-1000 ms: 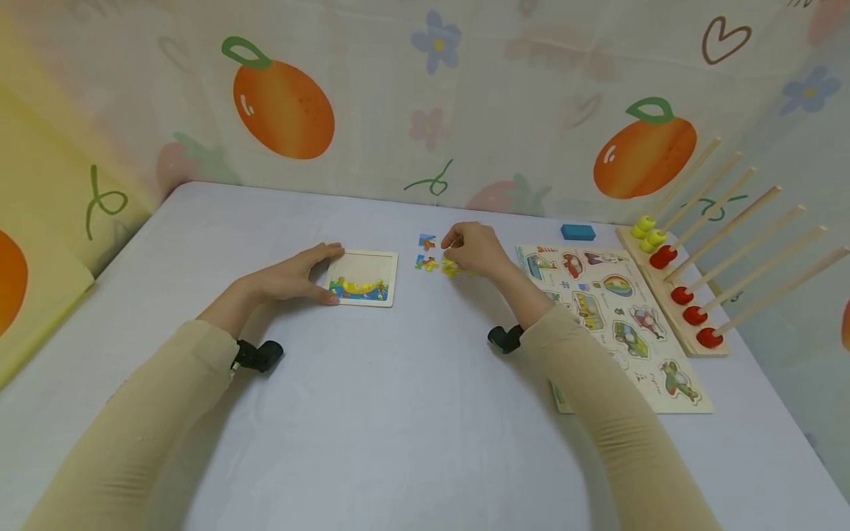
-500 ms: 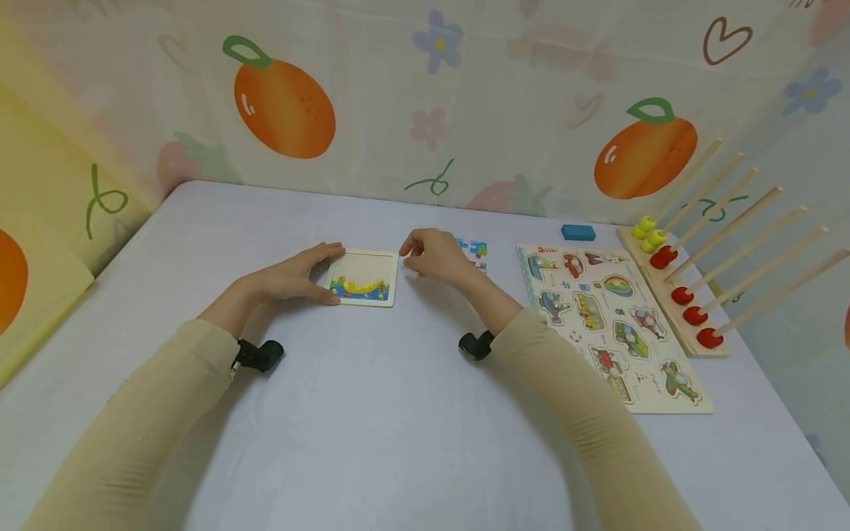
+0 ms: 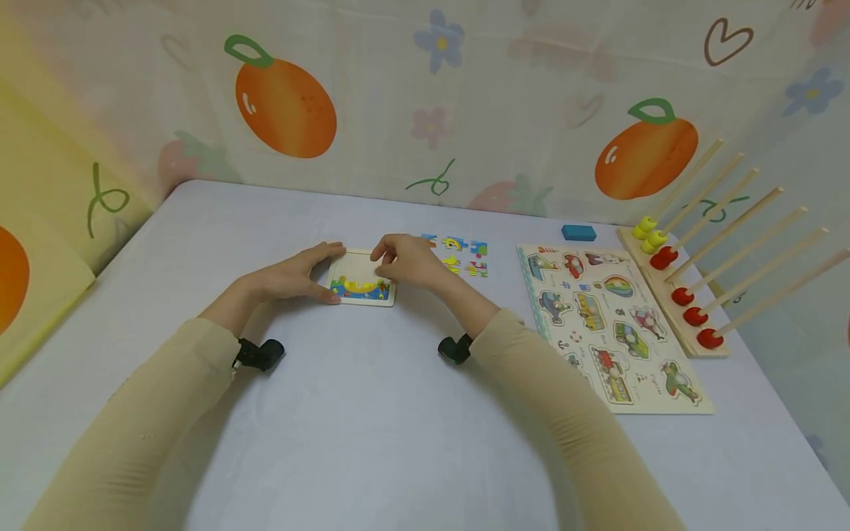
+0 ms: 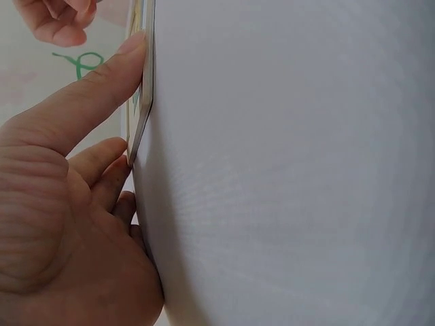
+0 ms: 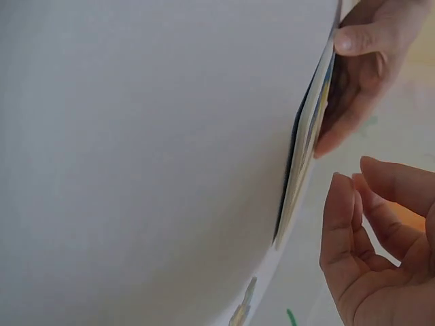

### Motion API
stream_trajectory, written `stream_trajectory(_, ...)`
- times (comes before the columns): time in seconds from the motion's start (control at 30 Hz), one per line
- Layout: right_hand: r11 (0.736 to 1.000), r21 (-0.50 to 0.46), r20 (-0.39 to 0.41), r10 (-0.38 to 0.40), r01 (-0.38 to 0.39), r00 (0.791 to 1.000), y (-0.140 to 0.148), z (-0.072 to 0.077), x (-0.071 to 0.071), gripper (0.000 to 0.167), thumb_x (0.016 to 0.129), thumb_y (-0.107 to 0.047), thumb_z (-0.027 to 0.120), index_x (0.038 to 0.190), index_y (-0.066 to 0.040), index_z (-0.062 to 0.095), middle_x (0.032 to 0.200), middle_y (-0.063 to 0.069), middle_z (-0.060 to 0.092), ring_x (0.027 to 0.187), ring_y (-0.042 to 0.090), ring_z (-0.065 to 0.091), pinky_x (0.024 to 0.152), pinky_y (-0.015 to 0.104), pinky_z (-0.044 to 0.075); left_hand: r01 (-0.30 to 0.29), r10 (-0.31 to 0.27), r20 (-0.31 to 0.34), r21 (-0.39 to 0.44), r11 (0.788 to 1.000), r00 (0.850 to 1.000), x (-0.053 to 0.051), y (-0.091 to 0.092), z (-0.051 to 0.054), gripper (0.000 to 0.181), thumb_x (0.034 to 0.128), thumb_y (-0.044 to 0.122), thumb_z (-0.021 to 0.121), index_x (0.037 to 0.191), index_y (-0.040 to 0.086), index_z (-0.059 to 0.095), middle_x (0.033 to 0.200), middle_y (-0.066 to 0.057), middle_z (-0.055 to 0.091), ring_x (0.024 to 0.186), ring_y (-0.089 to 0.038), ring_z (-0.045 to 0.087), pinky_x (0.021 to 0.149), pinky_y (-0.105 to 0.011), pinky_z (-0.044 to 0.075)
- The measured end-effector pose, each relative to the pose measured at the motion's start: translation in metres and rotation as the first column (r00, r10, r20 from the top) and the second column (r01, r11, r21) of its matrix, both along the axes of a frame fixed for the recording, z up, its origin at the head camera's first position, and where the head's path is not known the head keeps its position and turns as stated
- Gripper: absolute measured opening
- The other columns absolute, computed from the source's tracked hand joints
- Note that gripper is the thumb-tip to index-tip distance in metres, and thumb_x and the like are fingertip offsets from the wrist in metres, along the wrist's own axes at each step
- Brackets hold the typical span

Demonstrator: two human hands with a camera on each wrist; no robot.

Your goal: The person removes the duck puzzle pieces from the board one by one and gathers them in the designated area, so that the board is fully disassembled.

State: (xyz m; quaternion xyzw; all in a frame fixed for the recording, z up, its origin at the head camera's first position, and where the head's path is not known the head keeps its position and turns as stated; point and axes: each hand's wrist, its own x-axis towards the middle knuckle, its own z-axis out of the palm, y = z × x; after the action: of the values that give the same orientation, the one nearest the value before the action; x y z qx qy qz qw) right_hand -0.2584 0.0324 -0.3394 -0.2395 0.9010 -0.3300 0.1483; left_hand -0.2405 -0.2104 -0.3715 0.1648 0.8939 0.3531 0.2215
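My left hand [image 3: 288, 274] grips the left side of a small wooden puzzle frame [image 3: 394, 287], thumb at the lower corner and fingers at the upper one. A strip of blue and yellow picture pieces [image 3: 361, 289] fills the frame's lower part; bare wood shows above. My right hand [image 3: 413, 260] hovers over the frame's right side, fingers curled and tips close together; no piece can be made out between them. In the right wrist view, that hand [image 5: 380, 238] is beside the frame [image 5: 299, 163]. The left wrist view shows my left thumb [image 4: 102, 88] pressing the frame's edge [image 4: 147, 75].
Several loose puzzle pieces [image 3: 478, 248] lie right of the frame, partly behind my right hand. Farther right are a large picture board [image 3: 637, 383], a blue block [image 3: 578, 233] and a wooden peg stand [image 3: 671, 295] with red and yellow-green beads. A patterned cloth [image 3: 385, 96] hangs behind the table.
My right hand has moved left from the loose pieces to over the frame, uncovering pieces on the right. My left hand has stayed on the frame.
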Motion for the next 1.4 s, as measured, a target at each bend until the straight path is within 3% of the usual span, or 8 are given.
stream_trajectory(0.07,1.000,-0.005,0.024,0.013,-0.013,1.000,-0.004,0.000,0.001,0.025,0.090,-0.014,0.068,0.114,-0.006,0.064,0.081,0.000,0.057,0.062,0.010,0.057,0.085,0.029,0.049,-0.002,0.002,0.004,0.004,1.000,1.000,0.000,0.000,0.000,0.097,0.0826,0.029,0.077,0.158,0.012,0.018,0.170,-0.009,0.001,0.157,-0.035,-0.006,0.123,-0.066,0.000)
stream_trajectory(0.13,1.000,-0.007,0.051,0.024,-0.024,0.998,-0.009,-0.001,0.002,0.026,0.091,-0.014,0.068,0.115,-0.006,0.063,0.083,0.001,0.056,0.063,0.011,0.058,0.067,0.022,0.051,-0.005,0.004,0.007,0.010,1.000,1.000,0.001,0.000,0.001,0.097,0.0825,0.029,0.077,0.158,0.012,0.018,0.170,-0.009,0.001,0.157,-0.036,-0.006,0.122,-0.067,0.000)
stream_trajectory(0.27,0.999,-0.001,0.070,0.050,-0.050,0.996,-0.018,-0.003,0.003,0.027,0.091,-0.014,0.068,0.116,-0.007,0.063,0.085,0.000,0.056,0.064,0.012,0.060,0.061,0.015,0.047,-0.006,0.006,0.015,0.033,0.999,1.000,0.001,-0.001,0.001,0.097,0.0825,0.027,0.077,0.158,0.012,0.018,0.170,-0.009,0.001,0.157,-0.036,-0.007,0.122,-0.067,0.000)
stream_trajectory(0.53,0.996,-0.024,0.117,0.093,-0.090,0.989,-0.029,-0.005,0.006,0.032,0.089,-0.008,0.069,0.119,-0.005,0.060,0.089,0.002,0.056,0.065,0.010,0.061,0.064,0.017,0.055,0.002,-0.002,0.002,0.063,0.998,1.000,0.002,-0.001,0.001,0.096,0.0816,0.025,0.078,0.157,0.010,0.021,0.169,-0.009,0.004,0.157,-0.035,-0.006,0.122,-0.067,0.000)
stream_trajectory(0.7,0.993,0.013,0.145,0.112,-0.115,0.983,-0.034,-0.007,0.006,0.036,0.088,-0.006,0.070,0.123,-0.005,0.058,0.093,0.002,0.055,0.066,0.010,0.060,0.063,0.016,0.054,0.008,-0.008,-0.001,0.078,0.997,1.000,0.001,-0.002,0.001,0.096,0.0814,0.024,0.079,0.157,0.010,0.022,0.169,-0.008,0.005,0.157,-0.034,-0.006,0.123,-0.066,0.000)
stream_trajectory(0.83,0.989,0.038,0.119,0.138,-0.143,0.983,-0.034,-0.009,0.008,0.037,0.089,-0.006,0.069,0.124,-0.004,0.058,0.087,0.001,0.056,0.064,0.009,0.056,0.061,0.013,0.048,0.011,-0.010,-0.006,0.071,0.997,1.000,0.000,-0.002,0.000,0.096,0.0812,0.024,0.079,0.157,0.009,0.021,0.169,-0.008,0.005,0.157,-0.034,-0.006,0.123,-0.065,0.000)
stream_trajectory(1.03,0.980,0.085,0.034,0.180,-0.182,0.983,-0.033,-0.011,0.012,0.036,0.092,-0.009,0.067,0.126,-0.006,0.057,0.089,0.002,0.058,0.079,0.011,0.053,0.070,0.016,0.042,0.007,-0.007,0.005,0.074,0.997,1.000,0.001,-0.001,0.000,0.096,0.0813,0.025,0.079,0.157,0.010,0.021,0.170,-0.007,0.004,0.157,-0.034,-0.008,0.123,-0.066,-0.001)
stream_trajectory(1.4,0.965,0.160,-0.014,0.213,-0.208,0.977,-0.035,-0.012,0.014,0.046,0.089,-0.009,0.070,0.132,-0.006,0.055,0.101,0.010,0.065,0.086,0.015,0.054,0.076,0.022,0.045,0.022,-0.022,0.008,0.065,0.998,1.000,0.001,-0.001,0.001,0.096,0.0828,0.026,0.078,0.158,0.009,0.019,0.170,-0.008,0.001,0.157,-0.034,-0.010,0.123,-0.066,-0.003)
